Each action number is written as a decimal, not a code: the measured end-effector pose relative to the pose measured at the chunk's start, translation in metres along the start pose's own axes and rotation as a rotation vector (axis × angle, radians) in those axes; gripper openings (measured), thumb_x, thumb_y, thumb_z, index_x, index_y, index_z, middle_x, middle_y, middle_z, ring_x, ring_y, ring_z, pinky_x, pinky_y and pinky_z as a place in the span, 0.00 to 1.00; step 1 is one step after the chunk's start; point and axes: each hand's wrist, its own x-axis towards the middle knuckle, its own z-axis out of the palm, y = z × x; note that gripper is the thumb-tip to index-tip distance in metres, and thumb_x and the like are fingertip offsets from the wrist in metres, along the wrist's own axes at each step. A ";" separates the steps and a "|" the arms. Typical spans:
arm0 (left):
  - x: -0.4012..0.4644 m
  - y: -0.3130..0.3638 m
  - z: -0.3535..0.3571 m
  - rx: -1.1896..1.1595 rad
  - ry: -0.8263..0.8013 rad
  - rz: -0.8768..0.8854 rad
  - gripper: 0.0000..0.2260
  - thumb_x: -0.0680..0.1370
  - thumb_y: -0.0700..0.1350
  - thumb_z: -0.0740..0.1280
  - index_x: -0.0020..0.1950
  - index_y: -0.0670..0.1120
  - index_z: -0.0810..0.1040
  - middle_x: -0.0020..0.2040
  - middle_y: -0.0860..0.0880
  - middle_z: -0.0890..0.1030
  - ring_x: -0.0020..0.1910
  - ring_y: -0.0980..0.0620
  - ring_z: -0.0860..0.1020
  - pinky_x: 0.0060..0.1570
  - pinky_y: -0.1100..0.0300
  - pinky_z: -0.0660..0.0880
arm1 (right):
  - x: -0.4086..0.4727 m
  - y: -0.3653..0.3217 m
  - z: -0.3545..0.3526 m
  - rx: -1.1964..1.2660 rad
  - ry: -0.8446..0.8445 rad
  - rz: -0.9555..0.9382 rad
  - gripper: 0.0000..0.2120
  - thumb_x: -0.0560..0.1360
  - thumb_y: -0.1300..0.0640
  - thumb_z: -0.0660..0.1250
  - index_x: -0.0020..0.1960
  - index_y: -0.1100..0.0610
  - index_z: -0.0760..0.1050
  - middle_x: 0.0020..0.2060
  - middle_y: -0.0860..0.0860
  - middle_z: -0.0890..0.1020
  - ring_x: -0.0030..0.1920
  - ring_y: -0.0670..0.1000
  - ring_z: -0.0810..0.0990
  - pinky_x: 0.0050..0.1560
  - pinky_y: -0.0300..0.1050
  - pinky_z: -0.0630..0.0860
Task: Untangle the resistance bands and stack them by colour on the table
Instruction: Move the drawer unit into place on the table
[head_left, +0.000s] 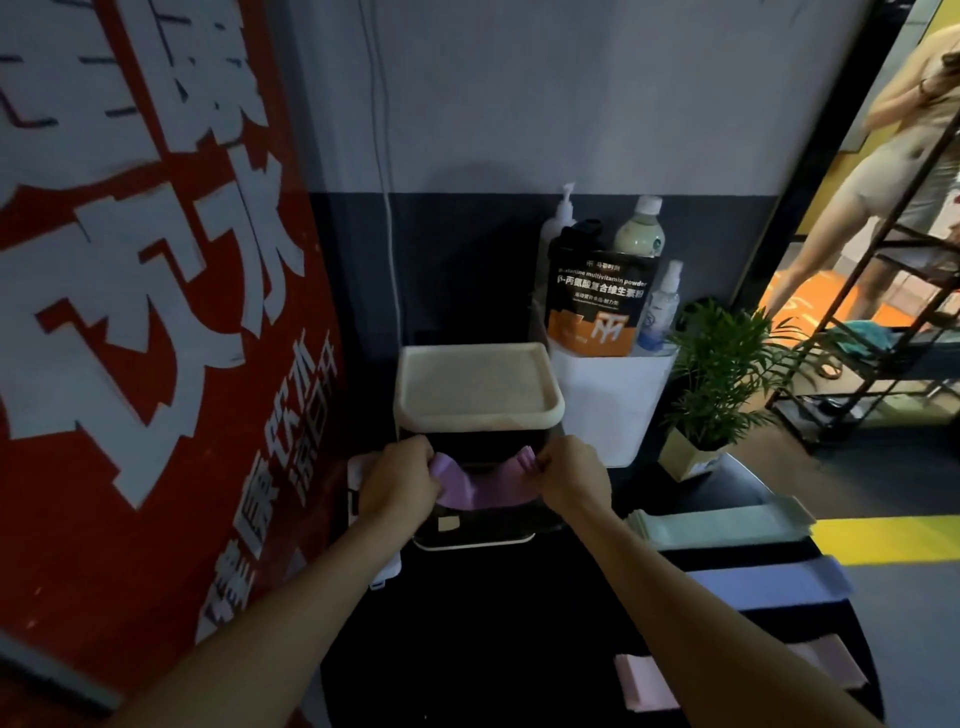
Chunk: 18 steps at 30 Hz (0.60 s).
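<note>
I hold a pink-purple resistance band stretched between both hands above the dark table. My left hand grips its left end and my right hand pinches its right end; the middle sags between them. On the right of the table lie three flat stacks: pale green bands furthest back, blue-purple bands in the middle, and pink bands nearest, partly hidden by my right forearm.
A black box with a cream lid stands right behind the held band. A white bin holds a black pouch and bottles. A potted plant sits at the back right. A red sign fills the left. A person stands far right.
</note>
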 end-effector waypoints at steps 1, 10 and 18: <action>-0.001 0.002 0.001 0.047 -0.009 -0.002 0.07 0.72 0.40 0.68 0.50 0.42 0.76 0.47 0.46 0.80 0.46 0.48 0.78 0.38 0.60 0.67 | -0.001 0.000 0.001 -0.033 0.005 -0.011 0.15 0.74 0.48 0.66 0.39 0.61 0.73 0.32 0.53 0.75 0.34 0.54 0.74 0.32 0.42 0.66; -0.010 -0.006 0.009 0.084 -0.011 0.101 0.11 0.76 0.41 0.65 0.58 0.43 0.75 0.55 0.44 0.78 0.54 0.46 0.76 0.51 0.57 0.73 | -0.011 0.001 0.000 -0.155 0.043 -0.113 0.07 0.75 0.56 0.63 0.47 0.60 0.75 0.38 0.53 0.74 0.43 0.58 0.79 0.36 0.43 0.67; -0.041 -0.039 0.005 -0.119 0.049 0.424 0.14 0.75 0.47 0.69 0.58 0.43 0.78 0.54 0.51 0.75 0.53 0.55 0.73 0.48 0.67 0.64 | -0.031 0.027 -0.014 0.014 0.008 -0.314 0.11 0.71 0.55 0.71 0.53 0.55 0.79 0.49 0.51 0.77 0.51 0.52 0.76 0.48 0.45 0.74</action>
